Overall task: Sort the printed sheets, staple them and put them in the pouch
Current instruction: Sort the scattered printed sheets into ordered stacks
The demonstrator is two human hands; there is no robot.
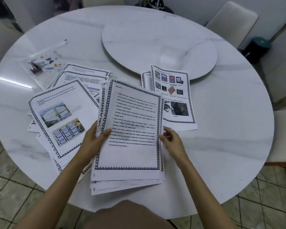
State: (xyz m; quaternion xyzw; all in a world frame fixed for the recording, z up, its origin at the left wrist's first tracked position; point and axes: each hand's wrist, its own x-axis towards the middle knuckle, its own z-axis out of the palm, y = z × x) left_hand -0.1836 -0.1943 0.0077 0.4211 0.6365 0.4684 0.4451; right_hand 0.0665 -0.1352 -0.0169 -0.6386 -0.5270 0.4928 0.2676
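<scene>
Nearest me, at six o'clock: stack (130, 129), its left edge gripped by my left hand (96, 138). My right hand (170, 139) is blurred at the opposite edge, grasp undetermined. Sorting incomplete: loose sheets (56, 116) at nine o'clock. Stapling outstanding. Pouch (45, 63) at ten o'clock, apparently without sheets.

Text on the top sheet (132, 123) is unreadably blurred. My left grip (93, 139) has fingers hidden beneath the stack (127, 183). Blur hides whether my right grip (171, 140) pinches that sheet's edge. The dark red item (34, 67) in the pouch (46, 61) cannot be identified.
</scene>
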